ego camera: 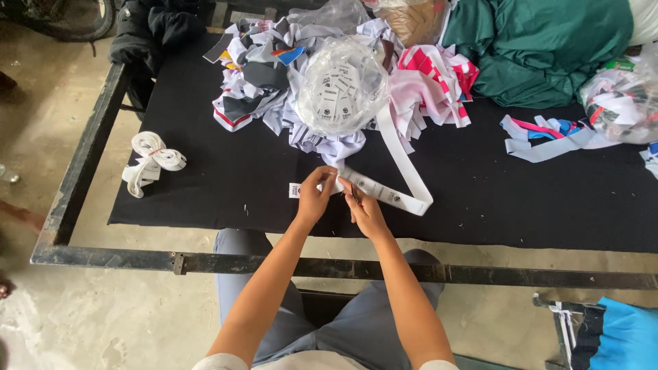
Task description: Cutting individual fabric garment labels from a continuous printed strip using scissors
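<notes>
The left hand [314,197] pinches the near end of a white label strip [384,192], fingers closed on it just above a single cut label [295,190] that lies flat on the black cloth. The right hand [365,209] sits close beside it, closed around a small dark tool [356,194], probably scissors, whose tip meets the strip; what kind of tool it is cannot be told for sure. The strip runs from the two hands to the right, folds back on itself in a loop, and climbs toward a clear plastic bag [343,85] full of small white printed labels.

Around that bag lies a heap of fabric scraps [264,72] in white, grey and blue, with pink-and-white striped pieces [435,82] just to its right. Farther right rest a bundle of dark green cloth [541,48] and a few loose ribbons [548,137] in white, pink and blue, next to another clear bag [620,103] of scraps at the edge.

Well to the left of the hands, at the cloth's edge, lies a tied bundle of white tape [149,161]. The surface [480,199] is covered in black cloth and set in a dark metal frame [411,270]. The person's grey trousers [343,329] show below it.
</notes>
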